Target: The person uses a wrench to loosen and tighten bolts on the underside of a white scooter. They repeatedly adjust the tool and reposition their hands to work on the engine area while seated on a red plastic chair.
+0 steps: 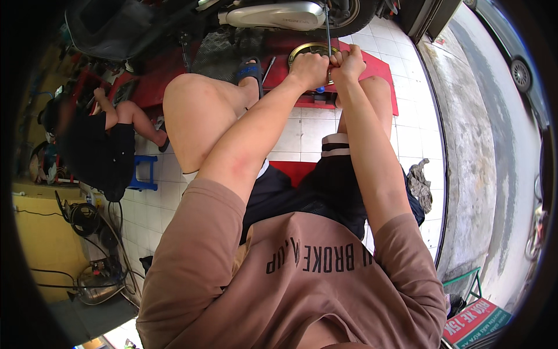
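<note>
Both hands meet at the lower end of a long, thin metal tool, whose shaft runs up to the underside of a motorcycle. My left hand is closed at the shaft's end. Right beside it, my right hand has its fingers curled round the same end. The grips hide the tool's handle, so its exact kind cannot be made out. Partly behind my left hand, a round gold-coloured dish sits on the red lift platform. Just below the hands shows a small blue knob.
Another metal hand tool lies on the platform by my sandalled foot. At left a co-worker sits on a blue stool. Cables and a hose hang lower left. A crumpled cloth lies right; a car stands outside.
</note>
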`<state>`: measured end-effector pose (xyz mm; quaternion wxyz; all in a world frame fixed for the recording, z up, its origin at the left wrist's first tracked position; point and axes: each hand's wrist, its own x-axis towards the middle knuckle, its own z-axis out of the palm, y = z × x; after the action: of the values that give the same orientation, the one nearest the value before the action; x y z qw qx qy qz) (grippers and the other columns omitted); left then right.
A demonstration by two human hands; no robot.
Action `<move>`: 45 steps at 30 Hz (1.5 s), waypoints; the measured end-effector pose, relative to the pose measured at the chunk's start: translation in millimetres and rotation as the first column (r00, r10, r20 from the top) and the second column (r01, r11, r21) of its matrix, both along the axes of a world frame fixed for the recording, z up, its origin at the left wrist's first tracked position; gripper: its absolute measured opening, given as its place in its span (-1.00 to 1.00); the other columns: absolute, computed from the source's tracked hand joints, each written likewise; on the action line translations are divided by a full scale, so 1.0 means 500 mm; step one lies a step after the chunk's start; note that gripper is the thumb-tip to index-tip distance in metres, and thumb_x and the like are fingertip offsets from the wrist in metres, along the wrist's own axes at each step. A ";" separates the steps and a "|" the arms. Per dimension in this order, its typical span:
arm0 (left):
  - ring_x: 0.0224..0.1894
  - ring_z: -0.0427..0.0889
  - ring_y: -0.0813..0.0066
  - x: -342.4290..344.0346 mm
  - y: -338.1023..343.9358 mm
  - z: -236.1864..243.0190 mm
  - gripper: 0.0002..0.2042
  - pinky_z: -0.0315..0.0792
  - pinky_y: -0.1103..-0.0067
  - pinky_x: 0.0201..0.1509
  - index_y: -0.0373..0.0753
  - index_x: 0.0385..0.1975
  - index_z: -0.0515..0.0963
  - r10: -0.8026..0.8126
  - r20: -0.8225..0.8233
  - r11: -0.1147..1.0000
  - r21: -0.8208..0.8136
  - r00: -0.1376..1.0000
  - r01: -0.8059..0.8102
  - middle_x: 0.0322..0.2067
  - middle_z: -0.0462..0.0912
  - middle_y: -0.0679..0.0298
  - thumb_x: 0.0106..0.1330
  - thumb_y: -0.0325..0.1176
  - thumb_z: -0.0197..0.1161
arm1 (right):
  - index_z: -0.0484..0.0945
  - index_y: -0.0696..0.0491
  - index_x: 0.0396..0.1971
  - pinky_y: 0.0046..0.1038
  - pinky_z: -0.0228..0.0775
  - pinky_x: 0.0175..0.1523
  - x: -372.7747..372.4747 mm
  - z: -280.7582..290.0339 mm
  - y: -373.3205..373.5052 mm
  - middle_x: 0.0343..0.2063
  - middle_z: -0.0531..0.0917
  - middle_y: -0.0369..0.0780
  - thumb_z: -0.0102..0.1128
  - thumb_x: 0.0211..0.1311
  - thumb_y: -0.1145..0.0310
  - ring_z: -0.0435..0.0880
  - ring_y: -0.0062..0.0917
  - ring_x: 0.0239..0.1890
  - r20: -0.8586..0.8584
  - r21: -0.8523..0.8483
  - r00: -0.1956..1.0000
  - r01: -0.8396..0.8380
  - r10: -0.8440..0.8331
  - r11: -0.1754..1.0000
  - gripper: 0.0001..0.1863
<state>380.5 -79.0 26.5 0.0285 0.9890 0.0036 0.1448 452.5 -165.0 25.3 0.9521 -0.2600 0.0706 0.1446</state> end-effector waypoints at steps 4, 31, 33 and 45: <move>-0.31 0.70 0.12 -0.003 -0.002 -0.003 -0.79 0.57 0.30 -0.19 -0.23 -0.47 0.64 0.012 -0.020 1.000 0.000 1.000 -0.012 -0.41 0.69 0.06 0.07 -0.24 0.18 | 0.06 -0.05 -0.76 -0.48 -0.20 -0.69 0.002 0.004 0.008 -0.84 0.06 -0.39 -0.01 0.22 0.42 -0.06 -0.64 -0.82 -0.036 -0.053 0.997 0.069 -0.071 0.996 -0.60; -0.41 0.62 -0.10 0.025 0.003 -0.070 -0.78 0.51 0.13 -0.28 -0.21 -0.40 0.55 0.115 0.184 0.909 -0.415 0.976 -0.029 -0.53 0.62 -0.08 0.19 -0.18 0.15 | 0.23 0.01 -0.81 -0.53 -0.10 -0.72 0.002 0.027 0.031 -0.86 0.21 -0.41 0.15 0.19 0.45 0.11 -0.70 -0.86 0.386 -0.318 0.920 0.063 0.069 0.946 -0.59; -0.38 0.61 -0.13 0.018 0.000 -0.072 -0.78 0.50 0.12 -0.25 -0.24 -0.37 0.54 0.131 0.160 0.880 -0.473 0.978 -0.041 -0.51 0.61 -0.10 0.23 -0.20 0.11 | 0.28 0.02 -0.82 -0.56 -0.12 -0.73 0.000 0.025 0.031 -0.87 0.22 -0.42 0.17 0.18 0.44 0.12 -0.73 -0.86 0.388 -0.293 0.916 0.021 0.099 0.956 -0.60; -0.27 0.59 -0.14 0.003 -0.007 -0.057 -0.79 0.45 0.16 -0.22 -0.31 -0.37 0.56 0.036 0.162 0.790 -0.609 0.986 0.071 -0.42 0.61 -0.12 0.28 -0.27 0.14 | 0.25 -0.04 -0.72 -0.50 0.05 -0.52 0.029 -0.016 -0.020 -0.74 0.25 -0.38 0.14 0.15 0.33 0.15 -0.64 -0.69 0.213 -0.218 0.951 -0.177 0.224 0.960 -0.68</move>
<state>382.1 -82.3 -1.9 0.3491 0.9108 0.0389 0.2171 467.2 -174.8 17.4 0.9036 -0.3740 -0.0560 0.2011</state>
